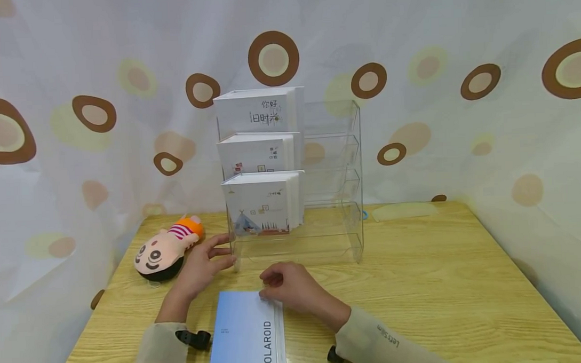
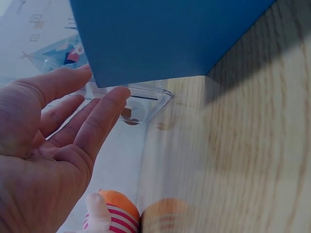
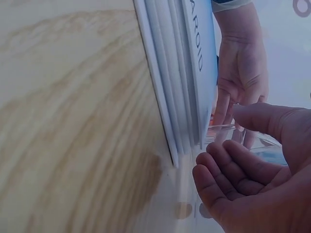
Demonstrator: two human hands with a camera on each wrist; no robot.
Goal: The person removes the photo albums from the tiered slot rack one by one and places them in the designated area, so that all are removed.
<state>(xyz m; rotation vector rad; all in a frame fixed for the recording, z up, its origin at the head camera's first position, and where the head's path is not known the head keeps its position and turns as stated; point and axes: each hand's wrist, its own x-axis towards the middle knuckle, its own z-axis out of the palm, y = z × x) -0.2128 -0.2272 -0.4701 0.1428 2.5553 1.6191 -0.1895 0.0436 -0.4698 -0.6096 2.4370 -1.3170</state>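
A blue album [image 1: 240,333] lettered POLAROID lies on the table in front of the clear acrylic rack [image 1: 331,249]. My left hand [image 1: 202,267] is at the rack's lower left side, fingertips right at its edge, fingers loosely extended. Over the album's far right corner hovers my right hand [image 1: 294,288], fingers loosely bent and thumb apart. Its palm holds nothing in the right wrist view, where the album's pages [image 3: 167,73] show edge-on. White albums stand in the rack's left half: a front one [image 1: 257,204], a middle one [image 1: 251,153] and a top one [image 1: 249,111].
A plush doll [image 1: 165,252] with an orange and striped body lies left of the rack, close to my left hand. Wood-grain table [image 1: 443,283] stretches to the right. Behind it hangs a patterned curtain [image 1: 324,41]. A small blue ring [image 1: 365,214] shows beside the rack's right side.
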